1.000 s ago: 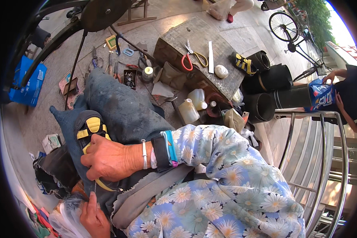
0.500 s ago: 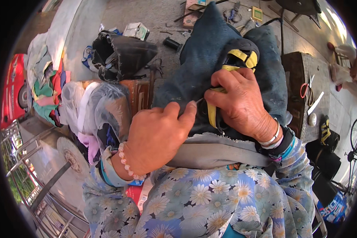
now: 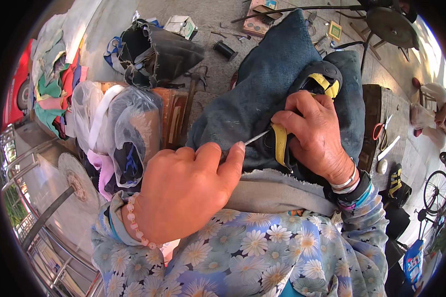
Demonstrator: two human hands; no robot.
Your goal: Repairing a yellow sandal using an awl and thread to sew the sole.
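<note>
As the left hand (image 3: 188, 185) clamps its fingers on an awl (image 3: 256, 137) facing the sandal (image 3: 280, 142) on the cloth (image 3: 262, 84), I'd fear a slip stabbing the right hand (image 3: 312, 133), whose fingers pinch the sandal

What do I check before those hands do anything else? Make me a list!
1. Left hand has the thin metal tool: ok, pinched by thumb and fingers.
2. Right hand has the black-and-yellow sandal: ok.
3. Sandal has something under it: ok, it lies on the dark blue cloth.
4. Tool's tip points well away from the right hand: not ok, it ends close to those fingers.
5. Tool's tip is inside the sandal: cannot tell.
6. Scissors are out of the way: ok, on the bench.
</note>
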